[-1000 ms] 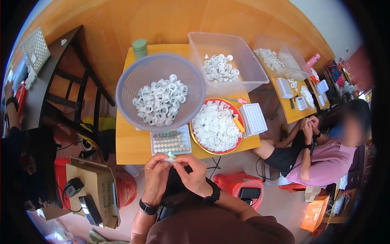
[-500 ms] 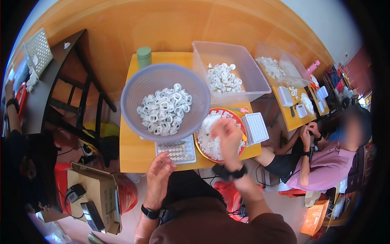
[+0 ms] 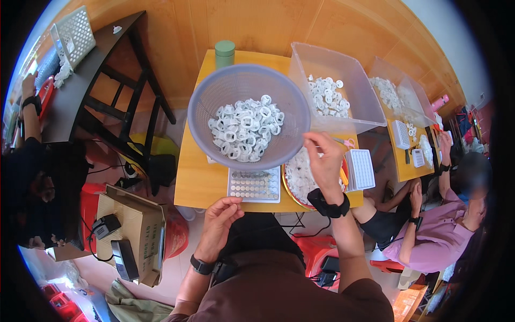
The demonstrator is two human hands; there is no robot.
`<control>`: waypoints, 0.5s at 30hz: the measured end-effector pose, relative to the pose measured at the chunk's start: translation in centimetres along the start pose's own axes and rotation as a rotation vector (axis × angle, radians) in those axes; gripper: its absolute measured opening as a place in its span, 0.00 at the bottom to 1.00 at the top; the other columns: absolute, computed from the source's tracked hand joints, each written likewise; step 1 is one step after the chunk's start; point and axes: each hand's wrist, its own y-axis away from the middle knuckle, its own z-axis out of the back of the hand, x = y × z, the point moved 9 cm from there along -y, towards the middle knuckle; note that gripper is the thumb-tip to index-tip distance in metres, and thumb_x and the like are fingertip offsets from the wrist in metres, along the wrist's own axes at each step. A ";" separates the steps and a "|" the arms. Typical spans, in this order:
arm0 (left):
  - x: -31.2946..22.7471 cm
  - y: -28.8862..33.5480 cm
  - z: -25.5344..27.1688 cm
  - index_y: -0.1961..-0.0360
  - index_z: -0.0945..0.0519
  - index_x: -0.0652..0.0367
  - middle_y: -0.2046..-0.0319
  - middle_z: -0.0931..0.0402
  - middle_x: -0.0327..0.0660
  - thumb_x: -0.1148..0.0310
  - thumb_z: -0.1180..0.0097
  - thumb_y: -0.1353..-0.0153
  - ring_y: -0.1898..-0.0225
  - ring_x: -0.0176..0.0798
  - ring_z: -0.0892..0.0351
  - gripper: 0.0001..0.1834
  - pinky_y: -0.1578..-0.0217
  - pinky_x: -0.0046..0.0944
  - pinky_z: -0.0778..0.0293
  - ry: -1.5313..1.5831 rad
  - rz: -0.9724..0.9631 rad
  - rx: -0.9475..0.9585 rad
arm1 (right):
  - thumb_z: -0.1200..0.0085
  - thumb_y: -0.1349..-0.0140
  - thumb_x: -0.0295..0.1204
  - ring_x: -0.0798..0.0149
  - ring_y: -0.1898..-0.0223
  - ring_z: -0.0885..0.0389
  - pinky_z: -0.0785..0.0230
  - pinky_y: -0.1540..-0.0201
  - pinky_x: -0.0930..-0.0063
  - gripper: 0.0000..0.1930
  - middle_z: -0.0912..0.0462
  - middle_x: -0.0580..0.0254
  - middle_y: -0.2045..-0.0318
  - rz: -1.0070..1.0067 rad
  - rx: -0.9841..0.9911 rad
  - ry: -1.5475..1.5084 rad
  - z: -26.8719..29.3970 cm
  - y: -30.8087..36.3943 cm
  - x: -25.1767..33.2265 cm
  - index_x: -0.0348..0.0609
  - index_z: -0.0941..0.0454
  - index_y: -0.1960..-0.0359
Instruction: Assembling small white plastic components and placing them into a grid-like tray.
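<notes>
The white tray [image 3: 255, 200] lies lengthwise left to right.

A yellow table [image 3: 201, 188] carries a green canister [image 3: 225, 55], basket [image 3: 244, 80], bin [image 3: 328, 67], white trays [image 3: 361, 169], bowl [image 3: 288, 189] and, seemingly, scissors [image 3: 349, 143].

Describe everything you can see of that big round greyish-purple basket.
The basket is wide, round and plastic-looking, with a smooth rim and finely perforated walls. It sits open side up over the yellow table, its base hidden, and holds a heap of white ring-shaped parts. The right hand is by its right rim; contact is unclear.
</notes>
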 end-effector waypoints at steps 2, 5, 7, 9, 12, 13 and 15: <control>-0.1 -0.1 0.0 0.60 0.23 0.62 0.68 0.24 0.37 0.75 0.48 0.41 0.67 0.30 0.25 0.08 0.60 0.31 0.27 -0.005 -0.008 -0.003 | 0.50 0.47 0.19 0.57 0.70 0.21 0.29 0.66 0.71 0.09 0.22 0.53 0.71 0.195 0.103 0.125 -2.5 -0.5 3.1 0.37 0.23 0.64; -0.3 0.0 0.0 0.60 0.23 0.62 0.68 0.24 0.37 0.75 0.48 0.42 0.67 0.30 0.25 0.08 0.60 0.31 0.28 0.005 -0.023 -0.010 | 0.53 0.50 0.17 0.50 0.65 0.22 0.29 0.61 0.64 0.10 0.22 0.50 0.70 0.242 0.424 0.152 -7.9 -1.2 3.8 0.37 0.23 0.67; -0.1 0.2 -0.7 0.60 0.23 0.62 0.68 0.24 0.36 0.75 0.48 0.41 0.67 0.30 0.25 0.08 0.60 0.31 0.28 -0.002 -0.012 0.015 | 0.53 0.51 0.17 0.50 0.63 0.22 0.30 0.60 0.63 0.10 0.22 0.50 0.70 0.297 0.539 0.214 -10.9 -1.1 2.2 0.37 0.22 0.67; 0.1 0.4 -0.8 0.60 0.23 0.62 0.68 0.24 0.36 0.75 0.48 0.41 0.67 0.30 0.25 0.08 0.60 0.32 0.28 -0.002 -0.011 0.017 | 0.53 0.53 0.17 0.50 0.61 0.22 0.31 0.58 0.62 0.11 0.21 0.49 0.69 0.351 0.658 0.270 -13.8 -1.1 0.4 0.37 0.22 0.68; 0.5 0.6 -0.8 0.61 0.23 0.62 0.68 0.25 0.36 0.75 0.48 0.41 0.66 0.31 0.25 0.08 0.59 0.32 0.28 0.005 -0.003 0.021 | 0.51 0.54 0.18 0.50 0.58 0.23 0.31 0.57 0.62 0.12 0.21 0.50 0.69 0.182 1.013 0.470 -16.9 -0.6 -3.4 0.39 0.21 0.66; 0.5 0.7 -0.7 0.61 0.23 0.61 0.68 0.25 0.36 0.75 0.48 0.41 0.66 0.31 0.25 0.08 0.59 0.32 0.28 0.009 -0.001 0.019 | 0.51 0.55 0.19 0.50 0.59 0.23 0.31 0.58 0.62 0.12 0.21 0.50 0.69 0.183 1.014 0.446 -17.0 -0.8 -3.3 0.39 0.21 0.67; 0.5 0.7 -0.7 0.61 0.23 0.61 0.68 0.25 0.36 0.75 0.48 0.41 0.66 0.31 0.25 0.08 0.59 0.32 0.28 0.005 0.003 0.017 | 0.50 0.55 0.20 0.50 0.60 0.23 0.31 0.58 0.62 0.11 0.21 0.49 0.69 0.182 1.014 0.424 -17.1 -1.1 -2.8 0.40 0.21 0.68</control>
